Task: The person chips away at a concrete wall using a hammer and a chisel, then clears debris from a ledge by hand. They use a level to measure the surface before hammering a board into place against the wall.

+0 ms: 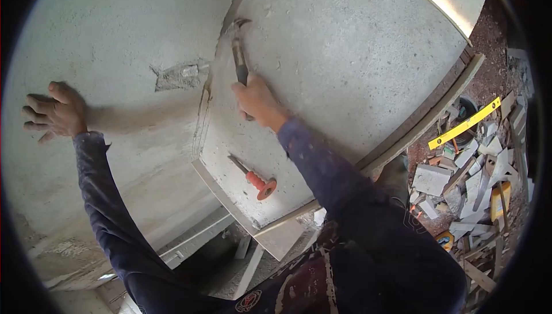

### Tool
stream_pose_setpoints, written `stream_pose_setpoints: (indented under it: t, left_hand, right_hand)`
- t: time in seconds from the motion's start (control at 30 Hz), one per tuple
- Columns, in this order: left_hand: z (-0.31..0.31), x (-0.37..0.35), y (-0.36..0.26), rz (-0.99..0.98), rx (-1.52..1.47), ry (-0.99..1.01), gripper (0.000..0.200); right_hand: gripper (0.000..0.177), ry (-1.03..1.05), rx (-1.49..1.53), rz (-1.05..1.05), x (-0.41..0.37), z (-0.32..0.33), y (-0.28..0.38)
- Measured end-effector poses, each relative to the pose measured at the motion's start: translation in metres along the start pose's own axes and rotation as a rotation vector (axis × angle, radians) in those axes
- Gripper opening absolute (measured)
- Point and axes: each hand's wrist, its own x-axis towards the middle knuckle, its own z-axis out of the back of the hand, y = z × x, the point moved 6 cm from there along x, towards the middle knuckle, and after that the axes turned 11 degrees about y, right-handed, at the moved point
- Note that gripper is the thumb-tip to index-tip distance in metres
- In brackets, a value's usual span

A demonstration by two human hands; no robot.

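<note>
My right hand (259,101) is wrapped round the dark handle of a claw hammer (238,55). The hammer's head lies at the seam between the wall and the grey concrete slab (345,43). My left hand (60,111) is spread flat against the grey wall (138,20) at the far left, holding nothing. Below my right hand a chisel (253,177) with a red grip and round guard rests on the slab, touched by neither hand. A rough chipped patch (179,76) marks the wall between my hands.
A wooden board (425,115) edges the slab's right side. Beyond and below it, a yellow spirit level (464,124) lies over broken tile pieces (431,179) and rubble. A dark opening with planks (249,272) shows beneath the slab.
</note>
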Motion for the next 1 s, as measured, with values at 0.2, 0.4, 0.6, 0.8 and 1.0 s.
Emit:
stream_pose_setpoints:
  t: [0.2,0.4,0.6,0.8,1.0]
  left_hand:
    - [-0.003,-0.003,0.0,-0.01,0.002,-0.004,0.092]
    - [-0.003,-0.002,-0.002,-0.018,0.027,-0.006,0.09]
    - [-0.002,-0.004,0.003,0.013,0.062,0.008,0.088]
    - [-0.004,-0.003,-0.002,-0.002,0.044,0.003,0.087]
    - [-0.005,-0.003,0.002,-0.023,0.078,0.001,0.087]
  right_hand:
    - [0.023,-0.408,-0.129,0.606,-0.068,0.058,0.156]
    - [0.032,-1.083,-0.063,1.269,-0.032,0.057,0.133]
    - [0.03,-0.054,-0.278,0.07,-0.026,0.026,0.069]
    - [0.035,-0.436,-0.259,0.961,-0.067,0.078,0.217]
    - [0.042,-0.643,-0.533,0.519,0.017,0.037,0.066]
